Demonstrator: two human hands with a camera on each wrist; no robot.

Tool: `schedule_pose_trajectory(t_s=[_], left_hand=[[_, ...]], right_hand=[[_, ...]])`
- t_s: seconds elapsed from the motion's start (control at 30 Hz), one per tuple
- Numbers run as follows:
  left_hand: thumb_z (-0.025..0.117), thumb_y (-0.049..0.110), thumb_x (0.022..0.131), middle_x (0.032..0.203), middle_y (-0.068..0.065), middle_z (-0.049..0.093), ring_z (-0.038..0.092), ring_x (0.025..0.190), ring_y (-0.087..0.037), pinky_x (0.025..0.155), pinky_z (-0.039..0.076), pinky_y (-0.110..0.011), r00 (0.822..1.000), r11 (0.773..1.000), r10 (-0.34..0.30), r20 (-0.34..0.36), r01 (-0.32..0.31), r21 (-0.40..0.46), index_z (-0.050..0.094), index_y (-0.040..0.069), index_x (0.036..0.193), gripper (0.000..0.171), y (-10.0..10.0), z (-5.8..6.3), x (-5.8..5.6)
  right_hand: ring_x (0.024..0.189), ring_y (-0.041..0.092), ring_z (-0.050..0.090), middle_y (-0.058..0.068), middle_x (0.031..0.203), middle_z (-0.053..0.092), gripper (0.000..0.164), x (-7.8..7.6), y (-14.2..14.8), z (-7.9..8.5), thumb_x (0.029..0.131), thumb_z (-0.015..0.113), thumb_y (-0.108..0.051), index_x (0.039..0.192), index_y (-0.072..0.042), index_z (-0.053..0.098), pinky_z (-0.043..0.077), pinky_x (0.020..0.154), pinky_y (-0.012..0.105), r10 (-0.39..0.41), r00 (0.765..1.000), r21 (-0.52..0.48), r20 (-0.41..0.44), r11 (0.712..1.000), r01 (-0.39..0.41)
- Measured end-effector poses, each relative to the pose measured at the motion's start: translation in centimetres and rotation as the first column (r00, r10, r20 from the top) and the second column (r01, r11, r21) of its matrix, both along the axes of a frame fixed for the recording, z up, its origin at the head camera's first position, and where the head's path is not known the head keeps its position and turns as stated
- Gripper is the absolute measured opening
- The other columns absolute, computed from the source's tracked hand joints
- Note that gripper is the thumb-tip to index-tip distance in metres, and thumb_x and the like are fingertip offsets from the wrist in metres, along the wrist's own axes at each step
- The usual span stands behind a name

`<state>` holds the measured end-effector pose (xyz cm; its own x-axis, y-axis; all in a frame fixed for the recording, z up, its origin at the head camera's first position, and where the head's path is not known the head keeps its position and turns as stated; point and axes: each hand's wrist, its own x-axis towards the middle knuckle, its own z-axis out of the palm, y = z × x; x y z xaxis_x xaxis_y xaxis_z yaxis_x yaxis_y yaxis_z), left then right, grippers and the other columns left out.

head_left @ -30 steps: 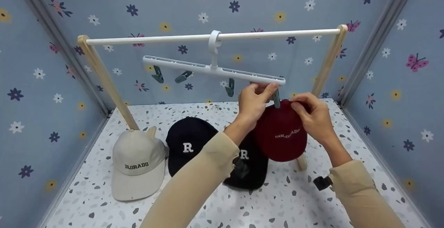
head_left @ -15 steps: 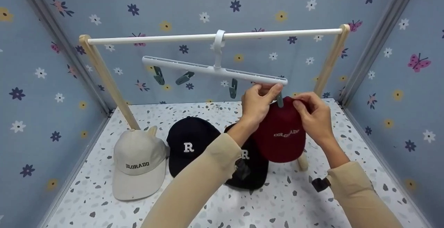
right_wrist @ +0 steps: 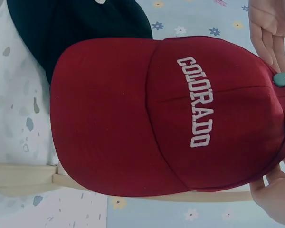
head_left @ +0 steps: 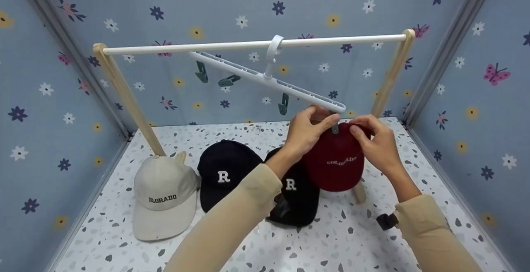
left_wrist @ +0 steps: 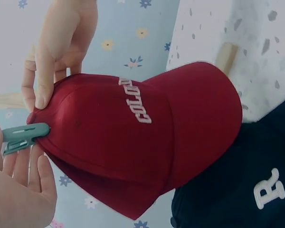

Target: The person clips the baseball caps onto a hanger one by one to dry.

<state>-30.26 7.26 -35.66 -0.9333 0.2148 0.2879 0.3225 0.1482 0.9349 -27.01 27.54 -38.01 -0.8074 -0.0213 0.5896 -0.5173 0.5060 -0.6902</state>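
Note:
A dark red baseball cap (head_left: 336, 160) lettered COLORADO hangs brim down under the low right end of a white clip hanger (head_left: 232, 68). My left hand (head_left: 304, 131) pinches the green clip (head_left: 335, 128) at that end, thumb in front and fingers behind. In the left wrist view the clip's tip (left_wrist: 40, 129) overlaps the top of the crown. Beside it, my right hand (head_left: 377, 141) pinches the crown's top edge between thumb and fingers. The hanger's hook (head_left: 273, 52) sits over the white rail (head_left: 331, 40). Several other green clips dangle from the hanger without caps.
A beige cap (head_left: 163, 193), a navy cap (head_left: 223, 172) with a white R and a black cap (head_left: 296, 197) with an R lie on the speckled surface (head_left: 331, 243). Wooden legs (head_left: 128, 98) hold up the rail. Flower-patterned walls stand at the back and both sides.
The hanger has tilted more steeply: its right end has dropped and its left end has risen. Its hook has shifted right along the rail. Both hands and the red cap have moved slightly down.

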Motion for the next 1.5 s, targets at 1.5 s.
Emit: schedule_pose_trajectory(t_s=[1.5], left_hand=[[0.072,0.013,0.102,0.135,-0.002,0.073,0.066,0.127,-0.019,0.114,0.045,-0.037,0.949,0.904,-0.134,-0.285,-0.001,-0.427,0.071,0.012,0.136,0.035,-8.3,-4.7,0.8]], right_hand=[[0.119,0.019,0.059,0.013,0.131,0.063,0.033,0.7,2.0,-4.1,0.103,0.065,-0.002,0.137,-0.003,0.066,0.048,0.098,0.025,-0.14,0.989,-0.023,-0.04,0.99,0.139]])
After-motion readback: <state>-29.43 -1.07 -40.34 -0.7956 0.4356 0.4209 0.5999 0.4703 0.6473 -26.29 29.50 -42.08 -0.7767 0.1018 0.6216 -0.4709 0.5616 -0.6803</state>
